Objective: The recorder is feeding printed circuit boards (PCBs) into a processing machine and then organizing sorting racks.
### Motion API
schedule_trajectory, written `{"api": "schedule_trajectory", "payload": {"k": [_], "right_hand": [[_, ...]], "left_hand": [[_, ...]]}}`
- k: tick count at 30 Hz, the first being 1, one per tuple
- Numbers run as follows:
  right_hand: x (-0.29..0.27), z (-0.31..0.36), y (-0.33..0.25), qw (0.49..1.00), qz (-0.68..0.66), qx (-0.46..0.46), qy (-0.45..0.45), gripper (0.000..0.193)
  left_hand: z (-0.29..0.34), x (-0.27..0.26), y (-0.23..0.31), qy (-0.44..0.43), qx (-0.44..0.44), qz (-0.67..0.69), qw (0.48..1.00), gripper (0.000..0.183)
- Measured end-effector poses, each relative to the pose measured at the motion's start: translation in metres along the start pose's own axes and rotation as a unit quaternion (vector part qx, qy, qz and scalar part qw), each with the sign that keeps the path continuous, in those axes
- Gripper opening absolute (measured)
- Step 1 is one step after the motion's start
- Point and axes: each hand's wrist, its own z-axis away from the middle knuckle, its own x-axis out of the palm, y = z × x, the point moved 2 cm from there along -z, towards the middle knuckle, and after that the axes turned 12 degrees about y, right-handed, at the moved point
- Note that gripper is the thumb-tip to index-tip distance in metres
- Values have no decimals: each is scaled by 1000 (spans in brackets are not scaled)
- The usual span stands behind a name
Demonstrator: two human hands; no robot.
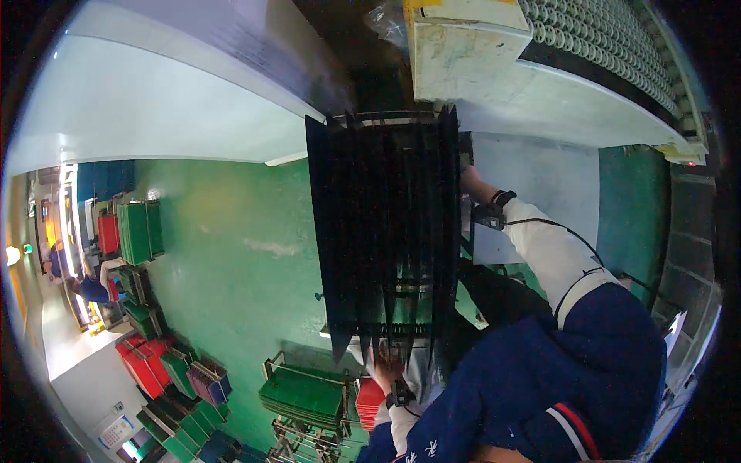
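Note:
A rack (374,333) stands upright in front of me, holding several thin black panels (378,208) side by side. My left hand (387,367) is at the near end of the rack, its fingers closed at the lower edge of one black panel; the panel edges partly cover them. On the rack's right side, my right hand (477,185) reaches in against the outermost panel. Its fingertips are hidden behind the panel and rack frame. Both wrists carry black straps with small devices, and a cable runs along my right sleeve.
A large white machine housing (170,92) is at the left, and a pale cabinet (556,100) topped with rows of white coils at the right. Racks of green panels (305,397) and red panels (143,366) stand on the green floor (239,231). Another person (93,287) works far left.

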Motion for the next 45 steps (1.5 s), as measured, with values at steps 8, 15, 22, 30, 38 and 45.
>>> {"api": "schedule_trajectory", "payload": {"k": [8, 15, 22, 30, 38, 45], "right_hand": [[5, -25, 44, 993, -107, 14, -57, 11], [-21, 13, -9, 953, -242, 161, -85, 11], [-16, 35, -10, 954, -256, 135, -82, 7], [25, 63, 23, 988, -138, -14, -66, 14], [27, 139, 77, 942, -303, 124, -72, 31], [14, 212, 148, 998, -61, 6, -1, 33]], "left_hand": [[5, 25, 11, 7, -60, -44, 997, 34], [-16, 4, 20, -22, -77, -79, 994, 37], [-22, -2, 23, 23, -82, -102, 991, 23], [-70, -49, 35, -41, -72, -161, 983, 44], [-144, -69, 60, -166, 278, -547, 772, 64], [-98, -25, 70, -162, -46, -340, 925, 39]]}}
